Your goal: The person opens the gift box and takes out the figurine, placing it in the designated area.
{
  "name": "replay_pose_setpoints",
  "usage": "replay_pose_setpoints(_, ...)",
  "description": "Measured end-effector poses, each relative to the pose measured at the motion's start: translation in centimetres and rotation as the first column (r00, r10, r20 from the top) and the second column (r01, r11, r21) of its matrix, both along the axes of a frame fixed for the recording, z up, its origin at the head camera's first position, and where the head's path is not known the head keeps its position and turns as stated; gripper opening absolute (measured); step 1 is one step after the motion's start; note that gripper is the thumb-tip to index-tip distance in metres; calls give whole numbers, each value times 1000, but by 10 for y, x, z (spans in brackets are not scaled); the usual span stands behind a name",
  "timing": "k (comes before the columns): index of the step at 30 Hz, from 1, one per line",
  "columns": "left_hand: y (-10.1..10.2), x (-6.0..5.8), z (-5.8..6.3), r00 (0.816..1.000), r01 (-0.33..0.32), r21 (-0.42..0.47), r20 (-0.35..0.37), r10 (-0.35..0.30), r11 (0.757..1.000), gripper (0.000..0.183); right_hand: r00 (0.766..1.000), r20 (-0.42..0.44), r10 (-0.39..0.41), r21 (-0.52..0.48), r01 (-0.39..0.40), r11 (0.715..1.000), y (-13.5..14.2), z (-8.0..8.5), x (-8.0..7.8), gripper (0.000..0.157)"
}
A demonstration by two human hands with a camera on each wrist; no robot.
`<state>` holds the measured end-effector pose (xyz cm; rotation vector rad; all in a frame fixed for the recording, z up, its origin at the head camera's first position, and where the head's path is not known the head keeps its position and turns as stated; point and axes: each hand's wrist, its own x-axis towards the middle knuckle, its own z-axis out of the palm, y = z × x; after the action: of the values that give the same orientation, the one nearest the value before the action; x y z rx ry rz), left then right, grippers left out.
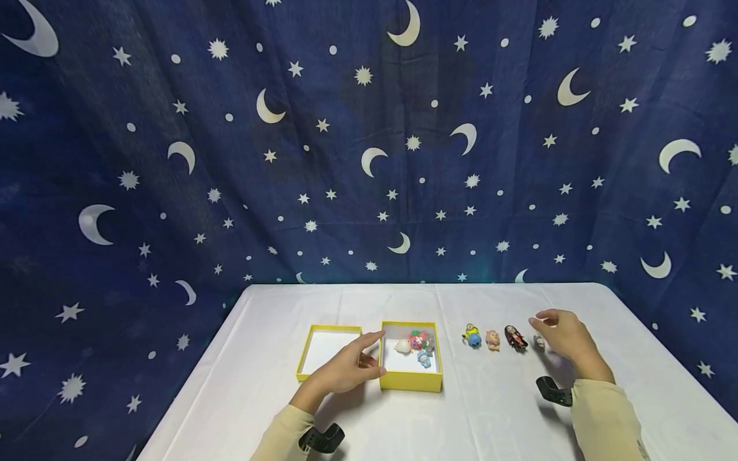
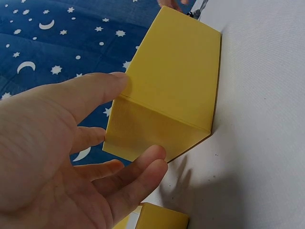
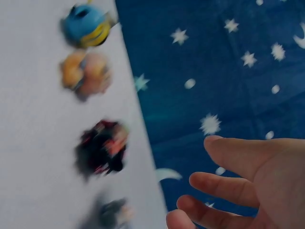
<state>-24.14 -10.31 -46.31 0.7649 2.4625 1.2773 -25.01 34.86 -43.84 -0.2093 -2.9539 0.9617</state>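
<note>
My left hand (image 1: 348, 366) rests against the left side of a yellow box (image 1: 410, 382), its thumb and fingertips at the wall with the fingers loosely bent. Inside the box lie a white piece (image 1: 403, 346), a pink-red figurine (image 1: 418, 340) and a light blue figurine (image 1: 424, 359). At the right, my right hand (image 1: 565, 334) hovers over a small grey figurine (image 1: 539, 342), fingers relaxed and holding nothing. To its left a black-and-red doll figurine (image 1: 516, 338), a pink pig-like figurine (image 1: 492, 340) and a blue-and-yellow minion figurine (image 1: 472, 336) stand in a row.
A yellow-rimmed box lid (image 1: 330, 351) lies with its white inside up, left of the box. The white table (image 1: 484, 410) ends at a dark blue curtain (image 1: 346, 160) with moons and stars. Black wrist bands (image 1: 321, 439) sit on both forearms.
</note>
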Motion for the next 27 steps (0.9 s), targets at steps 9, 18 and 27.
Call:
replay_pose_setpoints(9, 0, -2, -2, 1000, -5, -17, 0, 5, 1000, 76, 992, -115, 48, -42, -53, 998, -24, 21, 7, 58)
replay_pose_setpoints(18, 0, 0, -1, 1000, 9, 4, -13, -9, 1000, 75, 978, -184, 99, -89, -117, 989, -47, 25, 6, 52)
replay_pose_setpoints(27, 0, 0, -2, 1000, 3, -1, -9, -3, 1000, 75, 959, -240, 149, -96, -176, 980, -69, 24, 4, 52)
